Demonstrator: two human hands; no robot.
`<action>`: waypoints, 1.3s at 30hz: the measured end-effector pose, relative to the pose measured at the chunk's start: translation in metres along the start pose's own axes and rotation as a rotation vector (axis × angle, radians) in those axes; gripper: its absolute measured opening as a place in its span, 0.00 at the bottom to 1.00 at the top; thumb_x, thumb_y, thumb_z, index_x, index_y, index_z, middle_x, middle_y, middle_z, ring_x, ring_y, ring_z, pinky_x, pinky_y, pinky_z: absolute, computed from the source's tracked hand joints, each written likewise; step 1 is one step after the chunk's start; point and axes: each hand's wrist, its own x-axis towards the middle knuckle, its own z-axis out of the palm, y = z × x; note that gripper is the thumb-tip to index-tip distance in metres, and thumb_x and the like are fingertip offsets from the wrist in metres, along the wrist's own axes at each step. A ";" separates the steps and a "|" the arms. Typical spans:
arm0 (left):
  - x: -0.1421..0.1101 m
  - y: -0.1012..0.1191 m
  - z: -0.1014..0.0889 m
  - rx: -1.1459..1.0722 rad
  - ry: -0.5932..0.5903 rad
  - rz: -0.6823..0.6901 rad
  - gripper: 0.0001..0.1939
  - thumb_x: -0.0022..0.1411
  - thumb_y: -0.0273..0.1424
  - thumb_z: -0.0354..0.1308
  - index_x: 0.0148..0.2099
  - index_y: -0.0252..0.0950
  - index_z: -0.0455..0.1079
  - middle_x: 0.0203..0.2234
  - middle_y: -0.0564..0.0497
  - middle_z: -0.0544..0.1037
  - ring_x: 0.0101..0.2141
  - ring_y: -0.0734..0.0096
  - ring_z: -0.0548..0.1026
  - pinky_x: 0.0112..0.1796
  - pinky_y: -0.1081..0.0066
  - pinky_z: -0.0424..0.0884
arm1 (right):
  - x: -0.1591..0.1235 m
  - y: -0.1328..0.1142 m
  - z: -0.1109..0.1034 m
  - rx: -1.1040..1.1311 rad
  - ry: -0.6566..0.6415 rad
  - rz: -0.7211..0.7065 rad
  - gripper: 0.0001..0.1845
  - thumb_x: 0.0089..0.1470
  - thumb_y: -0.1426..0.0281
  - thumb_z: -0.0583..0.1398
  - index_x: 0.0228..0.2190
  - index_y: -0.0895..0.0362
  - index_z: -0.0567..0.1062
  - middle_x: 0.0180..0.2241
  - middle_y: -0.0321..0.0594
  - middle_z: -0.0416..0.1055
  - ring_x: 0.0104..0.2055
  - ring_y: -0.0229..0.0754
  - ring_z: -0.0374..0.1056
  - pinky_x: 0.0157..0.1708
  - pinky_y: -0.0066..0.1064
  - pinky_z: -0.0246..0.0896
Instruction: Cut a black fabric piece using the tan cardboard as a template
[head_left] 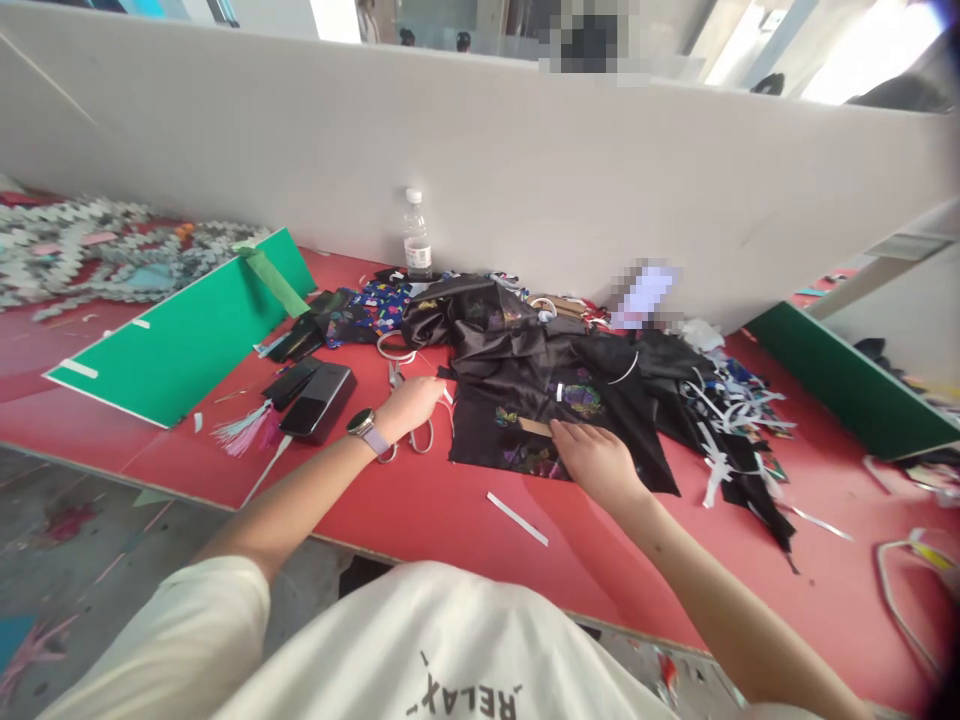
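Glossy black cloth (536, 352) with purple and green motifs lies on the red desk (450, 515), crumpled far, flatter near. The right hand (600, 462) grips a tan strip (534, 427) over it; whether the left hand (409, 408), at its left edge, pinches anything, I can't tell.

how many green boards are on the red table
2. The left board stands left of the black fabric, with a green strip draped over it; the right board stands to the fabric's right. I see no others.
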 end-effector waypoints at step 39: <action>0.009 0.140 -0.038 -0.914 0.228 0.275 0.13 0.62 0.26 0.56 0.50 0.37 0.68 0.46 0.46 0.76 0.40 0.69 0.77 0.41 0.68 0.75 | 0.023 -0.028 -0.005 1.428 0.095 0.504 0.28 0.63 0.49 0.44 0.35 0.57 0.71 0.19 0.33 0.63 0.19 0.35 0.58 0.19 0.26 0.56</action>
